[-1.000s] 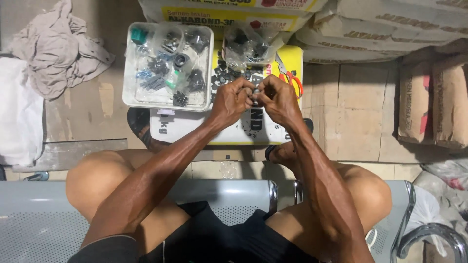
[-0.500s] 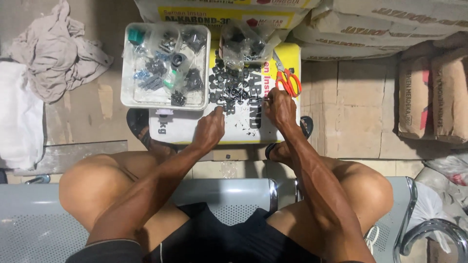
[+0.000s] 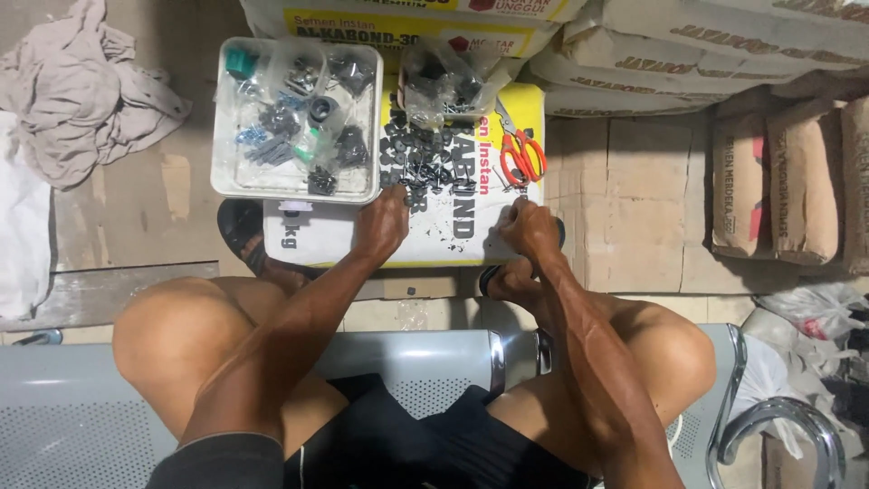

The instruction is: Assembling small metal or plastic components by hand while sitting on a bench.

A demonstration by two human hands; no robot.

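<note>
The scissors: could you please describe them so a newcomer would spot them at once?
Find the yellow-and-white sack lying flat before the seated person. Near its upper right corner, above the right hand, lie the scissors. Their orange handles stand out from the small black parts beside them.

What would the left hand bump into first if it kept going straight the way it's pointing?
Probably the pile of small black parts on the yellow sack, just beyond the left hand. The white tray sits a little to its side. Height is hard to judge.

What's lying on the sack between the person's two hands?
In the head view, between the left hand and right hand lies mostly bare printed sack with a few dark specks; the pile of small black parts sits just beyond, orange-handled scissors farther right.
</note>
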